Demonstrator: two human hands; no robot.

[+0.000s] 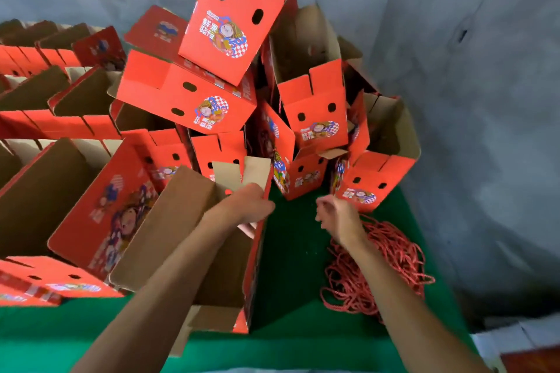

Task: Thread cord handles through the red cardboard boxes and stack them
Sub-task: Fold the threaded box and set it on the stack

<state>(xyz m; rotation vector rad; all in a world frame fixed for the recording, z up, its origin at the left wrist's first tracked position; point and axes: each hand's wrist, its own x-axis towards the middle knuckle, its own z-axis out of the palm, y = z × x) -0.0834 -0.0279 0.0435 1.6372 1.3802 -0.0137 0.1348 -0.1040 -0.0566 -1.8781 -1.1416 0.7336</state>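
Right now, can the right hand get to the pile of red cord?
Probably yes. The right hand is just above the near edge of the red cord on the green table, and no box sits between them. The hand's fingers are curled; whether it already pinches something is unclear.

Top-centre red box [239,6]: white logo print w/ large Chinese chars beside cartoon figure, too blurred to read. Same print on other boxes, also illegible.

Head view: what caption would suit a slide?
Left hand grips an open red box; right hand hovers above red cords.
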